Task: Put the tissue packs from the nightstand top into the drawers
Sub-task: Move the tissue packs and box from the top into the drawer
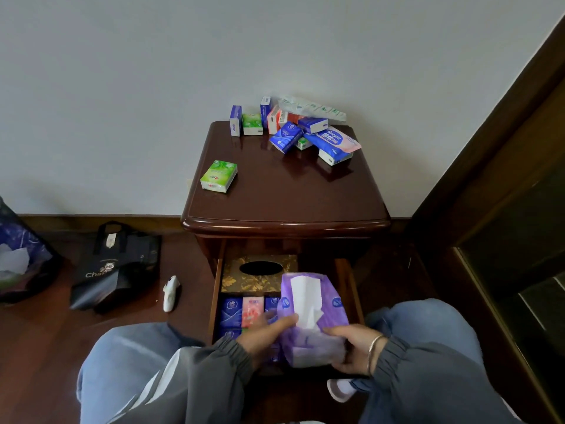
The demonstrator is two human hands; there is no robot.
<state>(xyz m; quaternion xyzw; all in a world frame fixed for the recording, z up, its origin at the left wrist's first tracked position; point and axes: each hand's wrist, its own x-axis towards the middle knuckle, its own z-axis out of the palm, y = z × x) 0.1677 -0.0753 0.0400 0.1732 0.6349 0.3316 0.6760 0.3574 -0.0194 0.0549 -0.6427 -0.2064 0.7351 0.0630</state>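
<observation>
A large purple tissue pack [312, 319] with white tissue showing at its slit is held over the open drawer [348, 289] by both hands. My left hand [263, 332] grips its left side and my right hand [351, 347] grips its lower right end. Inside the drawer lie a gold patterned tissue box [244, 283] at the back and small blue and pink packs [241, 310] at the left. On the nightstand top [284, 191] a green pack [219, 175] lies alone at the left, and several blue, green and pink packs [305, 133] are heaped at the back right.
A black tote bag [116, 267] and a small white object [170, 293] lie on the wooden floor left of the nightstand. A dark bag with white paper [18, 258] stands at the far left. A dark wooden cabinet [504, 240] rises on the right. My knees frame the drawer.
</observation>
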